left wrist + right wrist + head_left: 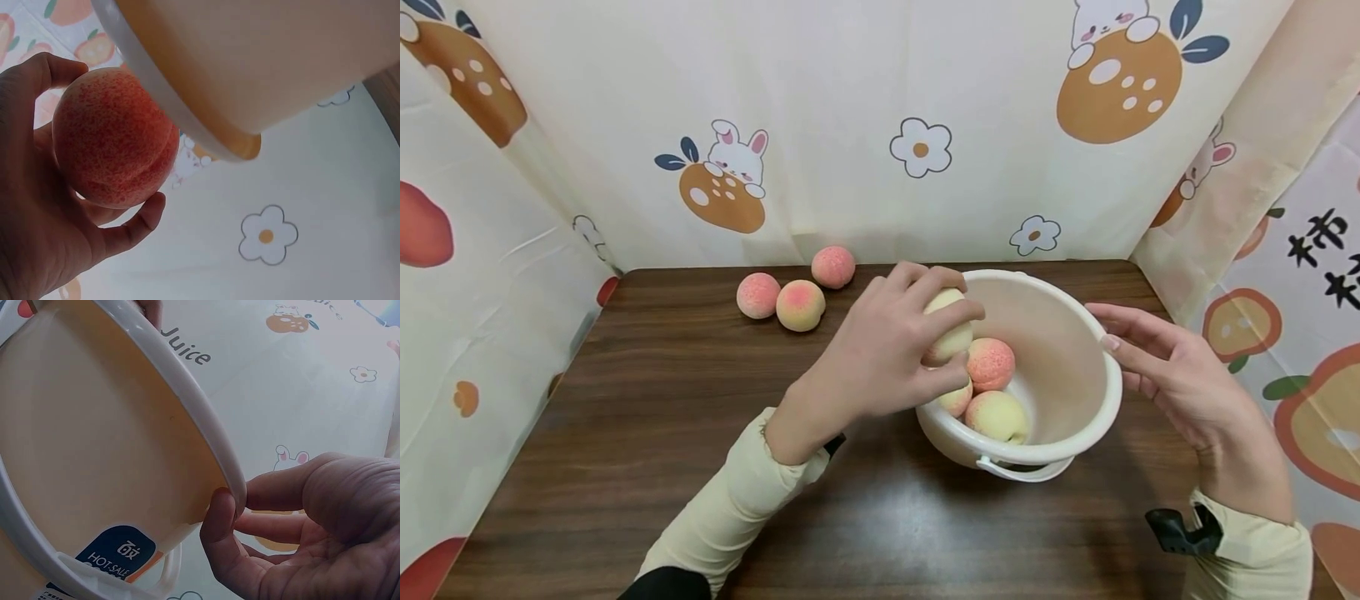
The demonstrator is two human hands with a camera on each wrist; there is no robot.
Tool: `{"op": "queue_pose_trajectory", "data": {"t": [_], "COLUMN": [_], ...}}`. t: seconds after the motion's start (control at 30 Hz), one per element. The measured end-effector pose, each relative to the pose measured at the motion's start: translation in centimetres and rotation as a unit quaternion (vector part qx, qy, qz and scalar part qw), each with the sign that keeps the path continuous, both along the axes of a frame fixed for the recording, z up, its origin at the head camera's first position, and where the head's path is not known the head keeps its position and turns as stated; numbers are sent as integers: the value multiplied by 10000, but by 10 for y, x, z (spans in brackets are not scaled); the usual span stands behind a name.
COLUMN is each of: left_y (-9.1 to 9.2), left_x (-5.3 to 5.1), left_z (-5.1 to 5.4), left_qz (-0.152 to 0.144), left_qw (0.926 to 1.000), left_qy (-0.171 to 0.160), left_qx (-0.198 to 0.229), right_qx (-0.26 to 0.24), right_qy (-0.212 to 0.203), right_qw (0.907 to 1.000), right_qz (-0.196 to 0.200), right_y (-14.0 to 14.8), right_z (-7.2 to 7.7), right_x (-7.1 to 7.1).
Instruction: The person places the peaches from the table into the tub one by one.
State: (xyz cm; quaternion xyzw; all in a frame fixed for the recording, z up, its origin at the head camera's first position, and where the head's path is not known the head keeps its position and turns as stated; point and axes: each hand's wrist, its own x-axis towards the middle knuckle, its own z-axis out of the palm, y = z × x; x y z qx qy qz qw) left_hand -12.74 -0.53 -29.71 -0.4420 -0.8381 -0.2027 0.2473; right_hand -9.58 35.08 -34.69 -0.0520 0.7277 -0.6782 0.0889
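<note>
My left hand (883, 346) grips a peach (951, 327) over the left side of a white bucket (1056, 350). In the left wrist view this peach (115, 137) looks red and sits between thumb and fingers, close to the bucket's rim (165, 94). Inside the bucket lie a pink peach (991, 363), a pale yellow peach (997, 418) and another one (957, 402) partly hidden by my left hand. With thumb and fingers on either side of the rim, my right hand (306, 519) pinches the bucket at its right edge.
Three more peaches stand together at the back left of the dark wooden table (700, 433): a pink one (757, 296), a yellow-pink one (801, 305) and another pink one (832, 267). Printed curtains (850, 125) border the table. The bucket's handle (1026, 472) hangs at its front.
</note>
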Motion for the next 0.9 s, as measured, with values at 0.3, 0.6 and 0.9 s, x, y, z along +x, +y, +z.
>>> {"op": "queue_pose_trajectory", "data": {"t": [0.3,0.6,0.9], "left_y": [11,19,24], "left_x": [4,-2,-9], "left_z": [-1,-6,-12], "left_qz": [-345,-488,-824], "left_qw": [9976,9928,9880], "left_qy": [-321,-411,-629], "left_qx": [-509,-1017,-1141], "right_qx": [-205,-206,-240], "right_qy": [20,37,28], "right_qw": [9996,9995,9994], "right_qz": [189,217,241], "right_y": [2,3,3], "right_z": [1,-1,-1], "right_x": [-2,-1,-1]}}
